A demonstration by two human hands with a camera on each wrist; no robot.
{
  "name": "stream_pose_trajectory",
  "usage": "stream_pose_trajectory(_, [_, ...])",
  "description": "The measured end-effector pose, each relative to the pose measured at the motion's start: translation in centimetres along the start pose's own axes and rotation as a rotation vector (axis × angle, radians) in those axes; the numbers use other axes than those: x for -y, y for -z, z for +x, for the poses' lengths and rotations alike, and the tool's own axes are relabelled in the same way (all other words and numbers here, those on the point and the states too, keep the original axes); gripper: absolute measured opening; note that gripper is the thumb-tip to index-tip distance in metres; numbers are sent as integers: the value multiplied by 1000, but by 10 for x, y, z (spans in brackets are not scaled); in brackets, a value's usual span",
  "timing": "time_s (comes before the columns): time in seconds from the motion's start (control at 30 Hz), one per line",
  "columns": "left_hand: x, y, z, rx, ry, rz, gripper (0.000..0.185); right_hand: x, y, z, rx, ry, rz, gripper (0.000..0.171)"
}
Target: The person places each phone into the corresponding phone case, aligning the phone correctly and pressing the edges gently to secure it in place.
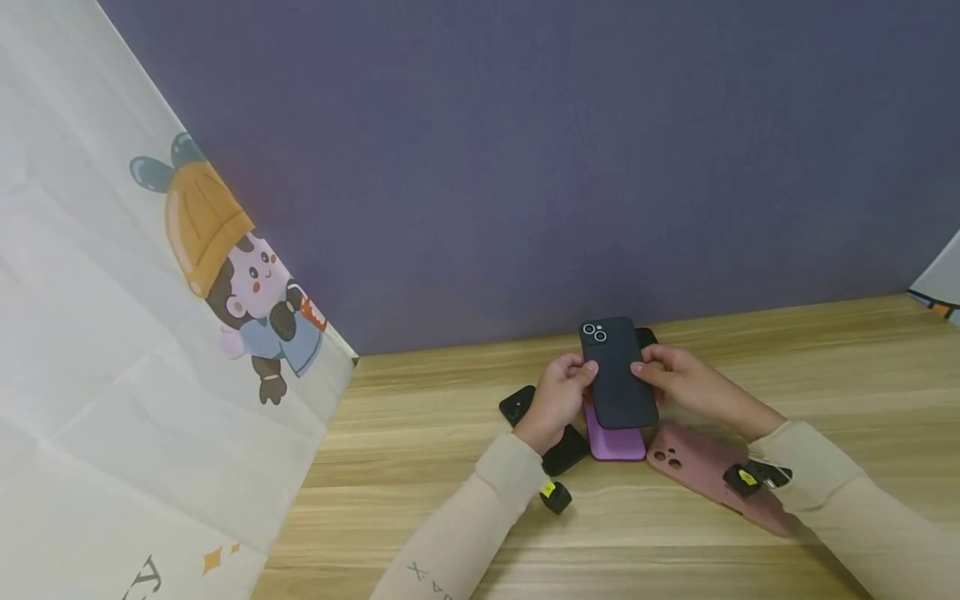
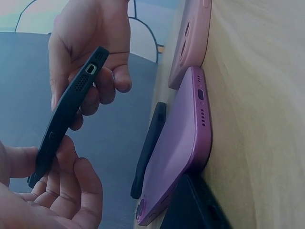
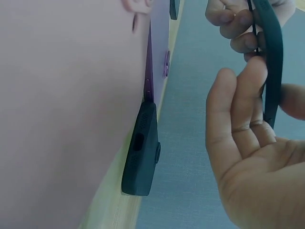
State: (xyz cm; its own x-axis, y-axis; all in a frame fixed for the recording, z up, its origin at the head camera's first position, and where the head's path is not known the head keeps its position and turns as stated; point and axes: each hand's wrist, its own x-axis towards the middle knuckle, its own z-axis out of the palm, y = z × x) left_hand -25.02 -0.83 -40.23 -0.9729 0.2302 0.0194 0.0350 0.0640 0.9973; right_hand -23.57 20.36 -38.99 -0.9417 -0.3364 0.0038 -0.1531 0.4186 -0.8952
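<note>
A dark phone in a black case (image 1: 621,392) is held up between both hands, its two-lens camera at the upper left in the head view. My left hand (image 1: 555,398) pinches its left edge, thumb on the back and fingers behind. On the opposite edge my right hand (image 1: 684,382) grips with thumb and fingers. From the left wrist, the cased phone (image 2: 66,114) appears edge-on, with its port at one end. In the right wrist view a thin dark edge stands slightly apart from the curved case (image 3: 273,52). Directly below lies a purple phone (image 1: 617,446).
A black phone (image 1: 567,454) lies partly under my left wrist. A pink case (image 1: 701,467) with camera holes rests below my right wrist. Another dark phone (image 1: 646,337) pokes out behind the held one. A blue-grey panel (image 1: 480,183) borders the wooden table (image 1: 405,467) at the back.
</note>
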Motion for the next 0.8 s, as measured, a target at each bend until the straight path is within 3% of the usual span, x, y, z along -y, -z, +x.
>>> stream_pose_trajectory(0.8, [4,1,1,13,3,9,22,-2,-1,2,10,16,28,34])
